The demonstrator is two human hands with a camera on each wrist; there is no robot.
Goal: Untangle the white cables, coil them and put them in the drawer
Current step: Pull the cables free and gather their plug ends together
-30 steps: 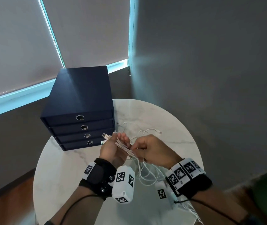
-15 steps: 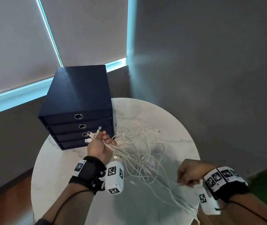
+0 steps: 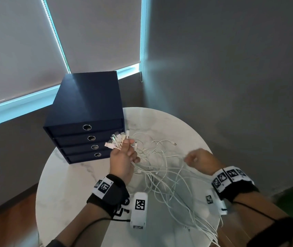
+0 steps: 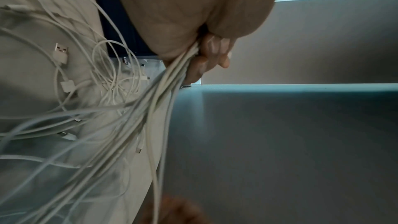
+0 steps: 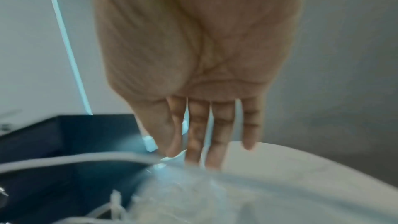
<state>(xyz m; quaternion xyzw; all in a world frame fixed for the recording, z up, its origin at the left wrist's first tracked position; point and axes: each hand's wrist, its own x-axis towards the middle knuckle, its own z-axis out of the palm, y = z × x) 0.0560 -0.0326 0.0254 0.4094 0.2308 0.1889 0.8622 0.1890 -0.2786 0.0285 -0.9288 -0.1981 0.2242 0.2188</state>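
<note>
Left hand (image 3: 122,161) at frame centre, fist clenched round a bundle of white cables (image 3: 161,168). Plug ends (image 3: 118,139) fanned out above the fist, pointing toward the upper left, just in front of the dark blue drawer unit (image 3: 86,111). From under the fist, strands running along a diagonal toward the lower right, loosely tangled over the round marble worktop (image 3: 67,184), trailing past its near edge at the bottom right. A few loops and single plugs lying flat on the worktop to the right of the fist.

In the left wrist view, fingers (image 4: 213,52) curled tight on the gathered strands (image 4: 163,91), which spread out toward the lower left.

Right hand (image 3: 201,162) at centre right, above the cables, blurred. In the right wrist view, right-hand fingers (image 5: 219,134) stretched out straight and slightly spread, palm bare; a white plug (image 5: 149,143) beside the thumb, contact impossible to tell through the blur.

Drawer unit in the upper left, 4 drawers with ring pulls, all closed.
</note>
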